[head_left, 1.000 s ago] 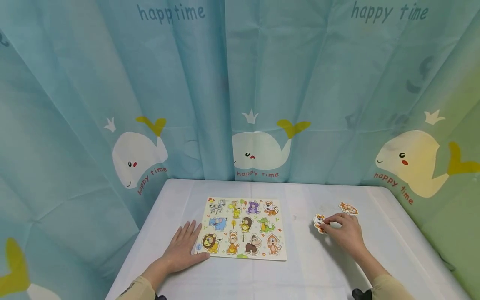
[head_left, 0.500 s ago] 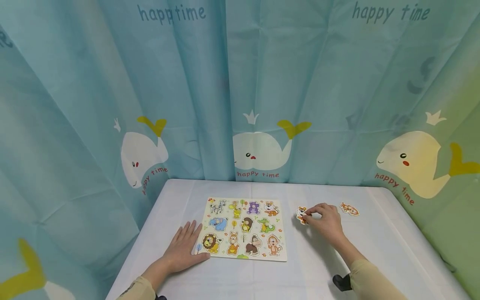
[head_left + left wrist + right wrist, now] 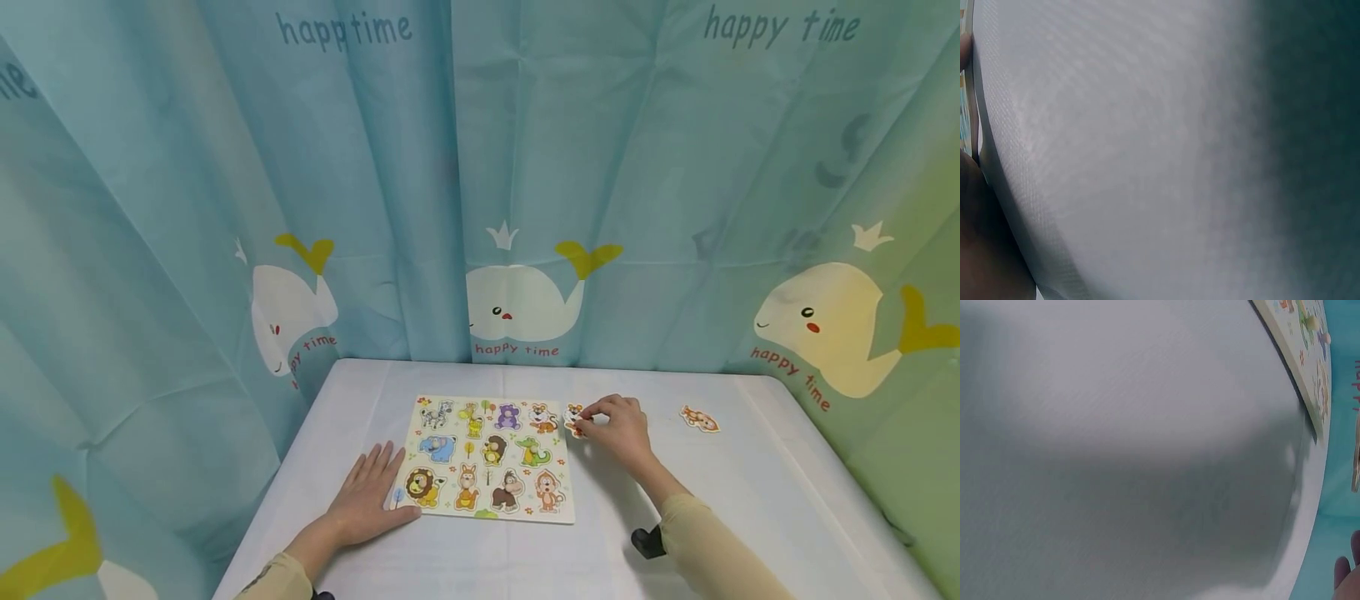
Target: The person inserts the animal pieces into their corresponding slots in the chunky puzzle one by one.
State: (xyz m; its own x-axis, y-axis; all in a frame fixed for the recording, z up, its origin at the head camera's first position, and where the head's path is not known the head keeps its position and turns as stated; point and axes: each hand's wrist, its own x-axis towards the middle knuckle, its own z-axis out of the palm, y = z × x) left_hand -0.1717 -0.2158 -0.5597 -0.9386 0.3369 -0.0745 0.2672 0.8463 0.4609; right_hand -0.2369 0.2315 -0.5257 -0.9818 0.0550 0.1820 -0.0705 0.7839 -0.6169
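Note:
A cream puzzle board (image 3: 480, 510) printed with several cartoon animals lies on the table in the head view. My right hand (image 3: 621, 429) pinches a tiger puzzle piece (image 3: 573, 421) just off the board's upper right edge, near the tiger picture (image 3: 542, 418). Spread over the board's lower left edge, my left hand (image 3: 367, 496) rests with straight fingers, its thumb along the near edge. A monkey puzzle piece (image 3: 700, 418) lies on the table to the right. In the right wrist view only fingertips (image 3: 1342, 572) and a sliver of the held piece (image 3: 1356, 456) show.
A white cloth covers the table (image 3: 510, 562). Behind it hangs a blue curtain (image 3: 525, 167) with whale prints. Small knobs (image 3: 1312, 324) stand up from the board in the right wrist view. The left wrist view is mostly blurred cloth.
My right hand has carried the tiger piece leftward, from beside the monkey piece to the board's right edge. My left hand and the board have stayed in place.

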